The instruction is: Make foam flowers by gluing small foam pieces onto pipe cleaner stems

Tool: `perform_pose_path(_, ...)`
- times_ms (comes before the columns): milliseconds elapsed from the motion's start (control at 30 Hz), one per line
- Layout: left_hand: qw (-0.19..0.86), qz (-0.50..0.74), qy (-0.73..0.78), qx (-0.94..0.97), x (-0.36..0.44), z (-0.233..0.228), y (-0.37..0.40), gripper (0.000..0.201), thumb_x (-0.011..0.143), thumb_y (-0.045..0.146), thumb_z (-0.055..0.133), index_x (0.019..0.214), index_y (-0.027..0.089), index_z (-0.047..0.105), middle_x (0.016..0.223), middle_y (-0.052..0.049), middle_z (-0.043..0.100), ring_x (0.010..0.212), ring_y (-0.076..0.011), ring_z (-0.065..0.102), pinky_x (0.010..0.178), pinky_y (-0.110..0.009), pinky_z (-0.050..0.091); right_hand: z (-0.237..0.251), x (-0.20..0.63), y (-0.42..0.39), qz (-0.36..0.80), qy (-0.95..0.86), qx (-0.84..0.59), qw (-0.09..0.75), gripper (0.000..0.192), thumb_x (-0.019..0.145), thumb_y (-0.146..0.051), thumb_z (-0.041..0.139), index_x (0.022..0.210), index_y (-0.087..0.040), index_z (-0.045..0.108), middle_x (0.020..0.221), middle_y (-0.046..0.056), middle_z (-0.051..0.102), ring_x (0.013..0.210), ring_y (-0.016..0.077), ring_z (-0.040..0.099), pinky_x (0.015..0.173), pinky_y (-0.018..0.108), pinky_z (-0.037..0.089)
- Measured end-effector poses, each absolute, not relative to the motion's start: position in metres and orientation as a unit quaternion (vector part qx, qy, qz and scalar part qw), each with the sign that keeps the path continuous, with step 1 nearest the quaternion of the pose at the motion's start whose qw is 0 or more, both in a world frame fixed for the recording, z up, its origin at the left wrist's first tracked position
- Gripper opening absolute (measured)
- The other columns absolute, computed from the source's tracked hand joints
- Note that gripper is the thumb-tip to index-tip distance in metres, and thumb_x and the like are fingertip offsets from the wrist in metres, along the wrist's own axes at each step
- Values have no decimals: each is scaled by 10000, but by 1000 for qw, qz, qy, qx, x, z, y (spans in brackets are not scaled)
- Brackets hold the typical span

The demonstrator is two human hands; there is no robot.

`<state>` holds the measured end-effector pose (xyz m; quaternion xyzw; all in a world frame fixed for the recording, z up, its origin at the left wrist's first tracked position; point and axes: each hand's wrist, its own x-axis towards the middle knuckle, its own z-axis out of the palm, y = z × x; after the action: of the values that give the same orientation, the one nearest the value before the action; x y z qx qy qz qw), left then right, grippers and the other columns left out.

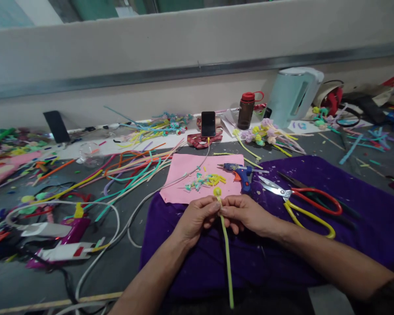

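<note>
Between my two hands a yellow-green pipe cleaner flower (217,191) points its small round yellow head away from me, and its long stem (227,256) runs down toward me. My left hand (200,216) pinches the stem just below the head. Right beside it, my right hand (241,213) grips the same stem with thumb and fingers. Both hands are above a purple cloth (190,271). Just beyond them, short cut pipe cleaner pieces (202,181) in yellow, teal and lilac lie on a pink sheet (177,175).
A blue glue gun (244,175) and scissors (287,194) with red and yellow handles lie to the right. Long pipe cleaners (131,175) and white cables (118,214) spread leftward. Behind stand a phone (208,124), a brown bottle (246,113) and a kettle (287,98).
</note>
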<state>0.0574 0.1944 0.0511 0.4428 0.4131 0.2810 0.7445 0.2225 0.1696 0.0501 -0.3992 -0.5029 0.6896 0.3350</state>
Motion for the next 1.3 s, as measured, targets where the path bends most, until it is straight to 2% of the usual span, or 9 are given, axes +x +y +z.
perform_pose_path(200,746,290,411,437,58,52,194,292,677,388,665,751,111,617,527,21,456,443,-39,316,388,-163,162,52,222,169,672,-530,-402,326,262,802,-394,528,771,-135,546,603,-37,559,372,21,463,348,130,295)
perform_pose_path(400,704,334,421,464,57,52,193,250,671,364,677,684,121,616,495,44,432,422,-35,305,404,-179,177,55,219,167,634,-562,-412,335,225,794,-339,527,683,-144,512,604,-31,559,391,30,463,374,143,343)
perform_pose_path(700,674,372,406,492,61,56,190,219,613,296,730,609,124,595,623,15,536,554,-87,487,536,-206,364,54,219,166,649,-561,-397,327,133,765,-254,533,706,-138,558,608,-30,570,401,33,472,390,146,347)
perform_pose_path(1033,705,346,412,462,61,54,190,302,594,347,742,593,130,531,521,21,520,458,-79,473,465,-197,329,47,218,166,700,-519,-388,300,205,777,-340,554,750,-137,554,609,-24,607,372,29,466,363,145,283)
perform_pose_path(1200,735,325,398,443,60,56,190,280,608,345,730,609,122,560,545,10,544,477,-84,498,495,-206,358,49,218,166,695,-518,-391,310,207,777,-339,555,730,-137,550,600,-28,601,375,30,469,367,146,291)
perform_pose_path(1300,735,316,407,440,59,57,191,264,622,339,719,625,114,581,528,16,530,435,-55,451,443,-179,314,51,217,165,693,-520,-387,314,198,783,-319,549,706,-137,539,606,-27,595,379,27,466,373,142,306)
